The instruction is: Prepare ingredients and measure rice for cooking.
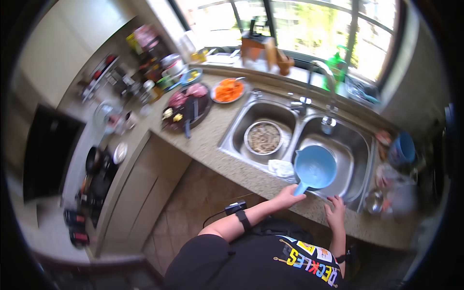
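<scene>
The left hand (288,195) is closed round the stub handle of the blue plastic scoop (315,168) — probably light, stiff, slick when wet — over the right sink basin (355,145), while the right hand (335,212) rests spread and empty on the counter (232,166) edge.

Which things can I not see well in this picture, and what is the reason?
Head view:
1. Handle end of the blue plastic scoop: covered by the grip of the left hand.
2. Floor of the right steel sink basin: partly hidden behind the scoop.
3. Food in the round metal bowl: too small.
4. Far right of the speckled stone counter: objects blurred.
</scene>
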Action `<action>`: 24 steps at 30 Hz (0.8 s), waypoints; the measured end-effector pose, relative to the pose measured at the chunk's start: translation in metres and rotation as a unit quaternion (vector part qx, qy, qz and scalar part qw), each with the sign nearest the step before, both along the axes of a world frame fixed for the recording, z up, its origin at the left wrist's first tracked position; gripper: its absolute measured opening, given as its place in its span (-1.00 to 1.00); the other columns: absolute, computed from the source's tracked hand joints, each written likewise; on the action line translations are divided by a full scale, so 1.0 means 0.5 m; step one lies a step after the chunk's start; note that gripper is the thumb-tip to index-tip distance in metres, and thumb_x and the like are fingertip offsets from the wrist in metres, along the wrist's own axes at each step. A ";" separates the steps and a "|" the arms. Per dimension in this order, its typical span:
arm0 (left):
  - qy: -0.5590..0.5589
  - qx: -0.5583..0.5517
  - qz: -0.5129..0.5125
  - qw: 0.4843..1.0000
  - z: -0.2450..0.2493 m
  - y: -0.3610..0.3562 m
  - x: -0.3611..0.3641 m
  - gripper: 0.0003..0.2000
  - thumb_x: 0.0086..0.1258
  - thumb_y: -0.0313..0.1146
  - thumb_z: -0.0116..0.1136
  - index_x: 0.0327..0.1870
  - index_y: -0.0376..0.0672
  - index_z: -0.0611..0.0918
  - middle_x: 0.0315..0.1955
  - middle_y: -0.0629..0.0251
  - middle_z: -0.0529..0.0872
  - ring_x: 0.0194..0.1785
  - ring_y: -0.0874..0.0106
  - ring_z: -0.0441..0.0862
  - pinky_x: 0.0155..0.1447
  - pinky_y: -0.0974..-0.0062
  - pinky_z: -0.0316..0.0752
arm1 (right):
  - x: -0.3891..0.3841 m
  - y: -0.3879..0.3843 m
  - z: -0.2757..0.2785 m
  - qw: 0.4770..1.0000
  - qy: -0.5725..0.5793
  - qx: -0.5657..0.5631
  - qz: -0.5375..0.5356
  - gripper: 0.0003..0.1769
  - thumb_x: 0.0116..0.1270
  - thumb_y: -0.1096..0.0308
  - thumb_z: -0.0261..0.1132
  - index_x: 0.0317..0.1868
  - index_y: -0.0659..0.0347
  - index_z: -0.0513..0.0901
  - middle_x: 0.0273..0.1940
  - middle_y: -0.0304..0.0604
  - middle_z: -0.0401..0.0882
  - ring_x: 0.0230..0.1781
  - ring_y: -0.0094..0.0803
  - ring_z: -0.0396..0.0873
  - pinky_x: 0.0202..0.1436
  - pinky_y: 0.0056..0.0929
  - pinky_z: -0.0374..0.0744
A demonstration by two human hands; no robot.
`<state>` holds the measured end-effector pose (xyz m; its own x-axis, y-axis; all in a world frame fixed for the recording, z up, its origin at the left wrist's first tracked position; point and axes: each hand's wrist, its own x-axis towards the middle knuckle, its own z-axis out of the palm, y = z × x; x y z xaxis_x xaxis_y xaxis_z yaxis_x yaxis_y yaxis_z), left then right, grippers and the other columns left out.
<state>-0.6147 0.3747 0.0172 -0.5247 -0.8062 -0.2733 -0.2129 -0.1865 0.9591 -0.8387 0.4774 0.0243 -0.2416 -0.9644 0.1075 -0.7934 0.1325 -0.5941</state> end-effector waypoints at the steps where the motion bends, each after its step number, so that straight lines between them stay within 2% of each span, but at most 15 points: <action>1: 0.013 0.013 0.008 1.000 0.015 0.007 0.007 -0.77 0.26 -0.23 0.23 -0.27 -0.17 0.51 -0.56 0.45 0.53 -0.54 0.62 0.43 -0.48 0.59 0.34 | -0.005 -0.013 -0.007 0.977 -0.211 0.013 0.020 -0.63 0.15 0.34 0.28 0.00 0.22 0.57 -0.06 -0.04 0.58 0.03 -0.13 0.51 0.18 -0.30 0.40; 2: 0.011 0.010 0.036 0.999 0.026 0.015 0.018 -0.77 0.26 -0.23 0.23 -0.27 -0.17 0.51 -0.56 0.45 0.53 -0.54 0.62 0.43 -0.48 0.59 0.34 | 0.002 -0.013 -0.007 0.976 -0.212 0.017 0.047 -0.63 0.15 0.34 0.28 0.00 0.22 0.57 -0.06 -0.04 0.58 0.03 -0.13 0.51 0.18 -0.30 0.40; 4: -0.007 0.023 0.031 0.999 0.048 0.021 0.039 -0.74 0.25 -0.19 0.23 -0.28 -0.18 0.51 -0.55 0.39 0.56 -0.52 0.57 0.48 -0.44 0.55 0.39 | 0.013 -0.020 -0.002 0.995 0.090 0.016 0.040 -0.62 0.15 0.37 0.27 0.01 0.21 0.57 -0.06 -0.04 0.59 0.02 -0.19 0.52 0.16 -0.32 0.41; 5: -0.007 0.019 0.053 0.998 0.060 0.026 0.050 -0.74 0.25 -0.19 0.23 -0.28 -0.18 0.51 -0.55 0.39 0.56 -0.52 0.57 0.48 -0.44 0.55 0.39 | 0.018 -0.035 0.001 0.994 0.090 0.009 0.062 -0.62 0.15 0.37 0.27 0.02 0.21 0.57 -0.06 -0.04 0.59 0.02 -0.19 0.52 0.16 -0.32 0.41; 6: -0.039 -0.016 0.056 0.998 0.070 0.032 0.063 -0.73 0.24 -0.17 0.24 -0.29 -0.18 0.50 -0.55 0.36 0.58 -0.50 0.54 0.51 -0.42 0.53 0.41 | 0.023 -0.053 0.003 0.984 -0.160 0.051 0.057 -0.66 0.17 0.41 0.24 -0.01 0.23 0.57 -0.05 -0.02 0.57 0.04 -0.19 0.50 0.17 -0.33 0.40; 7: -0.072 -0.047 0.056 0.995 0.076 0.040 0.077 -0.71 0.23 -0.15 0.24 -0.29 -0.19 0.50 -0.54 0.33 0.59 -0.48 0.52 0.53 -0.39 0.50 0.43 | 0.026 -0.066 0.001 0.911 -0.397 0.102 0.046 -0.69 0.19 0.45 0.21 -0.03 0.26 0.58 -0.04 -0.01 0.55 0.05 -0.19 0.48 0.18 -0.34 0.39; 9: -0.111 -0.082 0.065 0.988 0.078 0.047 0.103 -0.68 0.21 -0.12 0.25 -0.27 -0.20 0.51 -0.53 0.29 0.61 -0.45 0.47 0.57 -0.34 0.46 0.46 | 0.024 -0.086 -0.037 0.919 -0.368 0.129 0.055 -0.70 0.18 0.45 0.21 -0.04 0.26 0.59 -0.09 -0.01 0.57 0.00 -0.23 0.51 0.15 -0.35 0.41; 11: -0.104 -0.066 0.063 0.990 0.086 0.052 0.122 -0.68 0.22 -0.13 0.25 -0.24 -0.20 0.52 -0.52 0.31 0.61 -0.45 0.50 0.57 -0.35 0.49 0.47 | 0.040 -0.094 -0.033 0.994 0.018 -0.057 0.094 -0.71 0.16 0.45 0.22 -0.07 0.28 0.60 -0.10 -0.04 0.59 -0.02 -0.26 0.53 0.13 -0.37 0.42; 12: -0.103 -0.067 0.058 0.991 0.083 0.051 0.128 -0.68 0.22 -0.13 0.25 -0.24 -0.20 0.52 -0.52 0.31 0.61 -0.45 0.50 0.57 -0.35 0.49 0.47 | 0.038 -0.108 -0.026 0.973 -0.210 0.002 0.099 -0.72 0.11 0.45 0.27 -0.11 0.28 0.61 -0.10 -0.02 0.58 -0.02 -0.19 0.52 0.14 -0.33 0.42; 15: -0.073 -0.036 0.081 0.993 0.064 0.044 0.139 -0.67 0.25 -0.11 0.26 -0.18 -0.18 0.54 -0.52 0.39 0.60 -0.50 0.58 0.53 -0.41 0.54 0.46 | 0.049 -0.115 -0.019 0.966 -0.244 0.039 0.073 -0.70 0.07 0.45 0.30 -0.13 0.27 0.62 -0.10 -0.02 0.57 0.00 -0.16 0.51 0.15 -0.31 0.42; 17: -0.093 0.043 0.052 0.993 0.062 0.028 0.139 -0.60 0.20 -0.07 0.26 -0.10 -0.19 0.58 -0.41 0.28 0.65 -0.39 0.50 0.58 -0.29 0.46 0.50 | 0.059 -0.096 -0.014 0.994 -0.049 -0.058 0.074 -0.71 0.12 0.43 0.28 -0.11 0.28 0.61 -0.10 -0.02 0.59 0.00 -0.18 0.52 0.14 -0.32 0.43; 20: -0.062 0.040 -0.019 0.997 0.078 0.009 0.136 -0.69 0.23 -0.18 0.28 -0.15 -0.21 0.58 -0.53 0.43 0.58 -0.46 0.60 0.49 -0.39 0.54 0.42 | 0.084 -0.054 0.006 0.933 -0.356 0.053 -0.001 -0.65 0.19 0.38 0.25 0.00 0.29 0.59 -0.10 0.00 0.62 -0.06 -0.19 0.57 0.05 -0.28 0.50; 21: -0.052 -0.036 -0.057 0.996 0.021 -0.011 0.146 -0.75 0.25 -0.22 0.28 -0.23 -0.22 0.58 -0.56 0.46 0.55 -0.47 0.64 0.46 -0.40 0.58 0.37 | 0.096 -0.035 0.003 0.955 -0.294 0.025 -0.016 -0.65 0.17 0.34 0.25 -0.03 0.29 0.59 -0.12 0.04 0.62 -0.09 -0.14 0.59 0.02 -0.24 0.52; 23: -0.027 0.000 -0.102 0.994 0.065 -0.022 0.122 -0.79 0.22 -0.29 0.30 -0.30 -0.23 0.58 -0.57 0.47 0.53 -0.49 0.66 0.42 -0.42 0.62 0.33 | 0.098 0.009 -0.013 0.993 -0.096 -0.044 -0.048 -0.68 0.12 0.28 0.25 -0.15 0.29 0.61 -0.18 0.11 0.60 -0.14 -0.03 0.57 -0.02 -0.17 0.51; 24: -0.046 -0.044 -0.145 0.987 0.031 -0.046 0.121 -0.81 0.21 -0.32 0.29 -0.32 -0.23 0.57 -0.59 0.47 0.52 -0.51 0.67 0.41 -0.44 0.64 0.31 | 0.109 0.032 0.040 0.989 -0.131 0.013 -0.072 -0.63 0.17 0.32 0.23 0.00 0.27 0.58 -0.13 0.10 0.60 -0.05 -0.03 0.55 0.09 -0.18 0.49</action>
